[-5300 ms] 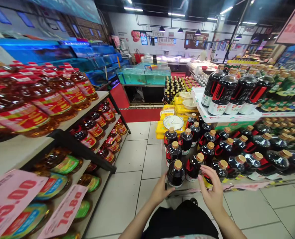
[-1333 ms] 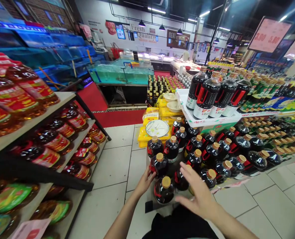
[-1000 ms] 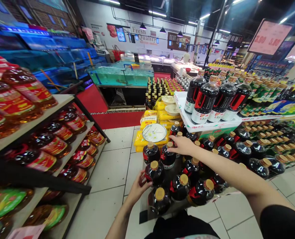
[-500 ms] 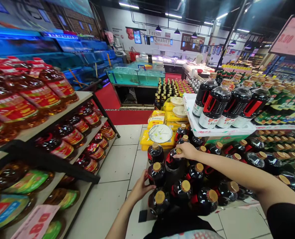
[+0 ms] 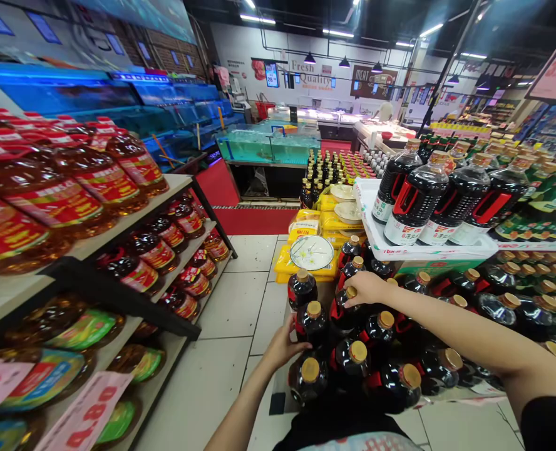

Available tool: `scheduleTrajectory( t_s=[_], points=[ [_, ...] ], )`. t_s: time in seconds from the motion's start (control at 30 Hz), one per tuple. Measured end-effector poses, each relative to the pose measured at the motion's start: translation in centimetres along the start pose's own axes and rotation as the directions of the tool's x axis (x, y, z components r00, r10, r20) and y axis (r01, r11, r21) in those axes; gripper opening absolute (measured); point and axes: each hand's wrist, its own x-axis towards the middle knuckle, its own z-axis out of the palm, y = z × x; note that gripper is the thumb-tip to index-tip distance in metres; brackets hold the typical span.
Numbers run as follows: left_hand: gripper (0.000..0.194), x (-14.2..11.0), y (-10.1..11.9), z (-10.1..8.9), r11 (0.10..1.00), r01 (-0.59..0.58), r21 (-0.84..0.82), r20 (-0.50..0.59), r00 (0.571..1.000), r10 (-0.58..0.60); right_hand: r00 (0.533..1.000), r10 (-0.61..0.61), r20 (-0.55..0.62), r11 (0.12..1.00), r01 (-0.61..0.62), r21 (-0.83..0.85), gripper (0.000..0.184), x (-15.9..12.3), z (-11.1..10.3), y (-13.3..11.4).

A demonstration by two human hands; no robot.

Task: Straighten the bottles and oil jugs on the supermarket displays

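Note:
My right hand grips a dark soy sauce bottle near its gold cap, fingers and thumb around the neck. That bottle stands roughly upright among others. To the left, my left hand curls around the side of another soy sauce bottle in the outer row, thumb and fingers apart on either side of it. Just behind that one is a similar bottle, and a nearer bottle stands close to my left thumb. The lower parts of the held bottles are mostly hidden.
A white tray with large dark bottles rises at the right. Beyond my hands, yellow packages carry a patterned plate. A shelf of oil bottles stands left across the tiled floor. Fish tanks are farther back.
The view has shifted slightly left. The bottle in my right hand was tilted and is now more upright, a little closer to me. My left hand has moved slightly inward with its bottle.

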Motion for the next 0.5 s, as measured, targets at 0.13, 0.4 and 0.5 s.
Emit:
scheduleTrajectory(
  t_s=[0.13,0.4,0.5],
  points=[
    [0.082,0.3,0.2,1.8,0.988,-0.04,0.147,-0.072,0.996,0.051,0.998,0.039,0.051,0.991,-0.031,-0.133,0.045,-0.5,-0.5,-1.6],
    [0.052,1.7,2.0,-3.9,0.996,-0.001,0.091,-0.112,0.994,0.011,0.911,-0.004,-0.413,0.999,-0.017,-0.048,0.065,-9.3,-4.3,-4.3],
    [0.047,5.4,2.6,-6.0,0.995,-0.098,0.034,-0.618,0.78,0.098,0.739,0.002,-0.674,1.0,0.009,0.012,0.053,-15.5,-5.9,-4.8]
  ],
)
